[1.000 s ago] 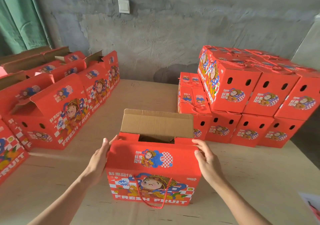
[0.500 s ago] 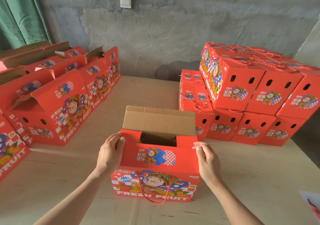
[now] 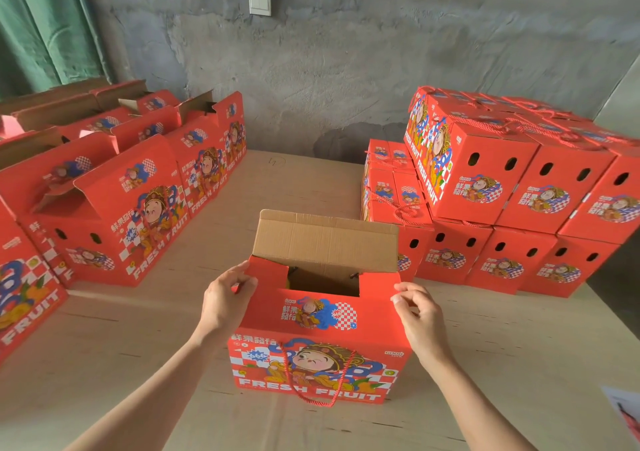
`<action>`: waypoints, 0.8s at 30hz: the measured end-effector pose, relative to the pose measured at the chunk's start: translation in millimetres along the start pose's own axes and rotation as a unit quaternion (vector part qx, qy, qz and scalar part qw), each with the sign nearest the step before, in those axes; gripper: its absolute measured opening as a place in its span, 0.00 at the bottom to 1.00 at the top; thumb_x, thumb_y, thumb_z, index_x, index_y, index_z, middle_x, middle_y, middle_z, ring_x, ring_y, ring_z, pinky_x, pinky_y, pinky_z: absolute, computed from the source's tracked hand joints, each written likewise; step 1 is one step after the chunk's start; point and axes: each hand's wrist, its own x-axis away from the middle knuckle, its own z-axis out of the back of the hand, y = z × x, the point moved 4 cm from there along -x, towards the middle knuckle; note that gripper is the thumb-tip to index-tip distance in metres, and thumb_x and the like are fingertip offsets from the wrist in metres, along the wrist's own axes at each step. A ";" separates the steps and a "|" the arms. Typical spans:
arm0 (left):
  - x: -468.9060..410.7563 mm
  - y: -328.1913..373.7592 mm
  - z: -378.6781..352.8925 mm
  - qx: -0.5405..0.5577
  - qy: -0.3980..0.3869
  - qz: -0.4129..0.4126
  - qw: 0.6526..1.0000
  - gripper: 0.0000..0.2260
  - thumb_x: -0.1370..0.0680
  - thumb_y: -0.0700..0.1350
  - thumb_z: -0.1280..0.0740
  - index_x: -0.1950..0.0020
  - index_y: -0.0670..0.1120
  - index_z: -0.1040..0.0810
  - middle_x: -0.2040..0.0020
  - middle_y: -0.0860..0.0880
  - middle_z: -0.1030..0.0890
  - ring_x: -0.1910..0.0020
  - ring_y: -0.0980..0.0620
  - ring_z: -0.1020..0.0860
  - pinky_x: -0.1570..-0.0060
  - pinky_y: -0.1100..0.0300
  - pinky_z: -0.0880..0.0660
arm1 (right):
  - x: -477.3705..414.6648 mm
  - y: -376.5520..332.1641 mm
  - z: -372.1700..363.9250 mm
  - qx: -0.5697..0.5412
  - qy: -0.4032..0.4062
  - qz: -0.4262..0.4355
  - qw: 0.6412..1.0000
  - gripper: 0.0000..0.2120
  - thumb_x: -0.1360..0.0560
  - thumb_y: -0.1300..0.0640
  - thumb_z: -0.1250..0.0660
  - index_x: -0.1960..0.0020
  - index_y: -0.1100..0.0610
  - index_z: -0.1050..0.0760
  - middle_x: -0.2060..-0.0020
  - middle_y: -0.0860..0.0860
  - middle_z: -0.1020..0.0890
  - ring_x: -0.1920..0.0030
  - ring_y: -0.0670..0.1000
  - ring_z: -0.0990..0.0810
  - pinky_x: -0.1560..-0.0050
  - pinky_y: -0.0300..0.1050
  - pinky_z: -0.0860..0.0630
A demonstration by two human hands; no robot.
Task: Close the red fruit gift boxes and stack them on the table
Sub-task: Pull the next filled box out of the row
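One rough grey wall [image 3: 381, 52] runs across the back, far beyond both hands, with a green curtain [image 3: 45, 27] off past the left hand. Under the hands lies the wooden table [image 3: 138, 346], and it is busy. Out beyond the right hand sits the stack of closed boxes [image 3: 485, 180], two layers high, their vent holes facing us. Away past the left hand stand the rows of open boxes [image 3: 131, 215], lids up.

Now the action: between the two hands stands the red gift box [image 3: 322, 357], upright on the table with "FRESH FRUIT" across its near face. Its back flap [image 3: 325, 239] stands up on the far side of the grip, brown cardboard showing. The front flap [image 3: 374, 298], notched in the middle, spans from one hand to the other.

The left hand [image 3: 225, 298] has its fingers curled round the flap's left tab, pinching it. The right hand [image 3: 420, 315] curls its fingertips onto the flap's right corner, nipping the edge there. Below the grip, a red rope handle [image 3: 320, 404] dangles down the box's front. High above the hands, a white light switch [image 3: 259, 0] is on the wall.
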 end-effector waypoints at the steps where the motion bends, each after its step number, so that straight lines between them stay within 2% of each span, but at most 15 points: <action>1: -0.4 -0.6 0.0 0.009 0.001 0.005 1.000 0.06 0.22 0.42 0.33 0.59 0.48 0.21 0.35 0.51 0.24 0.45 0.48 0.23 0.50 0.50 0.23 | 1.6 -0.5 0.4 -0.007 0.002 0.002 1.000 0.06 0.25 0.67 0.35 0.56 0.58 0.24 0.49 0.50 0.21 0.51 0.43 0.23 0.55 0.27 0.30; 3: -2.8 -2.4 -0.7 0.013 0.002 0.021 1.000 0.05 0.23 0.42 0.33 0.58 0.50 0.22 0.37 0.50 0.23 0.47 0.46 0.22 0.57 0.52 0.22 | 2.5 -0.7 1.4 -0.020 0.006 0.000 1.000 0.09 0.25 0.67 0.34 0.54 0.54 0.28 0.48 0.49 0.21 0.51 0.44 0.23 0.54 0.29 0.29; 5: -8.5 -5.1 -0.5 -0.001 -0.004 0.060 0.998 0.03 0.24 0.43 0.32 0.53 0.49 0.25 0.42 0.47 0.22 0.52 0.45 0.21 0.66 0.57 0.25 | 1.1 -1.5 0.8 -0.012 -0.004 -0.005 1.000 0.11 0.26 0.68 0.34 0.51 0.53 0.29 0.48 0.50 0.22 0.56 0.46 0.23 0.58 0.29 0.28; 6: -12.4 -6.3 -0.5 -0.003 -0.012 0.081 0.997 0.06 0.24 0.43 0.31 0.50 0.49 0.26 0.44 0.47 0.23 0.53 0.45 0.21 0.67 0.58 0.26 | -0.7 -1.8 0.1 0.000 -0.010 -0.007 1.000 0.11 0.26 0.68 0.34 0.50 0.54 0.29 0.48 0.50 0.23 0.55 0.47 0.23 0.57 0.29 0.28; 8: -19.2 -7.8 -1.7 0.025 -0.035 0.125 0.991 0.11 0.25 0.42 0.31 0.46 0.48 0.30 0.45 0.48 0.26 0.51 0.45 0.22 0.62 0.55 0.24 | -6.2 -0.2 -1.3 0.011 -0.024 -0.034 0.999 0.14 0.27 0.69 0.34 0.44 0.56 0.30 0.43 0.52 0.26 0.44 0.52 0.26 0.43 0.39 0.27; 10: -21.1 -6.8 -4.1 0.062 -0.047 0.158 0.984 0.13 0.24 0.39 0.32 0.43 0.47 0.32 0.46 0.47 0.27 0.52 0.45 0.23 0.56 0.51 0.22 | -11.7 -1.1 -1.6 -0.014 -0.057 -0.081 0.995 0.23 0.26 0.69 0.35 0.34 0.56 0.34 0.34 0.51 0.32 0.33 0.50 0.33 0.32 0.49 0.33; 11: -20.7 -6.1 -5.7 0.069 -0.051 0.169 0.982 0.13 0.24 0.38 0.34 0.42 0.46 0.32 0.46 0.47 0.27 0.53 0.45 0.23 0.56 0.51 0.23 | -13.4 -2.3 -2.3 -0.030 -0.087 -0.093 0.991 0.26 0.25 0.69 0.36 0.31 0.54 0.35 0.31 0.49 0.35 0.30 0.47 0.37 0.28 0.50 0.38; 13: -19.4 -5.2 -8.7 0.061 -0.052 0.170 0.982 0.15 0.23 0.37 0.36 0.39 0.45 0.33 0.46 0.46 0.26 0.52 0.45 0.23 0.53 0.50 0.23 | -12.8 -4.0 -5.4 -0.027 -0.156 -0.086 0.984 0.25 0.23 0.70 0.40 0.31 0.50 0.33 0.26 0.46 0.42 0.26 0.44 0.45 0.27 0.45 0.46; 15: -18.4 -5.1 -10.3 0.051 -0.046 0.159 0.985 0.17 0.23 0.37 0.37 0.35 0.44 0.34 0.45 0.46 0.27 0.50 0.44 0.23 0.51 0.49 0.23 | -8.7 -1.6 -7.9 -0.027 -0.187 -0.069 0.980 0.21 0.21 0.66 0.42 0.35 0.46 0.29 0.26 0.43 0.46 0.25 0.42 0.50 0.27 0.46 0.50; 17: -17.6 -6.0 -11.6 0.049 -0.044 0.152 0.986 0.18 0.22 0.37 0.37 0.33 0.43 0.35 0.46 0.47 0.29 0.53 0.47 0.24 0.53 0.52 0.23 | -5.1 0.2 -8.6 -0.034 -0.174 -0.059 0.982 0.15 0.19 0.60 0.44 0.38 0.47 0.26 0.27 0.40 0.45 0.27 0.40 0.49 0.29 0.45 0.49; 19: -18.2 -7.2 -12.8 0.043 -0.045 0.146 0.987 0.19 0.22 0.37 0.38 0.32 0.43 0.36 0.46 0.48 0.29 0.57 0.51 0.25 0.60 0.56 0.24 | -9.5 -0.1 -7.8 -0.023 -0.131 -0.042 0.990 0.14 0.18 0.58 0.44 0.42 0.55 0.21 0.31 0.44 0.37 0.29 0.42 0.42 0.33 0.38 0.45; 21: -19.6 -8.2 -14.6 0.030 -0.046 0.141 0.989 0.19 0.22 0.37 0.39 0.31 0.43 0.37 0.46 0.49 0.30 0.60 0.57 0.26 0.68 0.61 0.29 | -19.4 0.7 -6.3 0.012 -0.079 -0.040 0.996 0.07 0.21 0.64 0.39 0.48 0.60 0.23 0.39 0.51 0.27 0.34 0.52 0.31 0.43 0.29 0.37; 22: -20.6 -9.3 -15.4 0.026 -0.046 0.139 0.989 0.19 0.22 0.37 0.39 0.31 0.43 0.37 0.46 0.49 0.30 0.61 0.58 0.27 0.70 0.63 0.31 | -23.8 1.0 -6.3 0.022 -0.066 -0.050 0.996 0.07 0.23 0.66 0.37 0.46 0.59 0.27 0.43 0.52 0.26 0.40 0.54 0.26 0.51 0.26 0.34; 23: -21.4 -10.3 -16.2 0.023 -0.046 0.139 0.989 0.19 0.22 0.38 0.39 0.31 0.43 0.37 0.46 0.49 0.30 0.61 0.59 0.27 0.71 0.64 0.31 | -27.7 1.9 -6.6 0.019 -0.065 -0.065 0.996 0.13 0.24 0.67 0.35 0.42 0.59 0.30 0.43 0.53 0.27 0.46 0.52 0.24 0.55 0.26 0.32; 24: -22.0 -11.2 -16.5 0.021 -0.046 0.139 0.989 0.19 0.22 0.38 0.39 0.31 0.44 0.37 0.46 0.49 0.29 0.62 0.58 0.27 0.72 0.65 0.31 | -31.1 2.8 -6.9 -0.007 -0.076 -0.092 0.993 0.20 0.25 0.67 0.34 0.36 0.58 0.34 0.40 0.53 0.28 0.51 0.48 0.25 0.55 0.29 0.30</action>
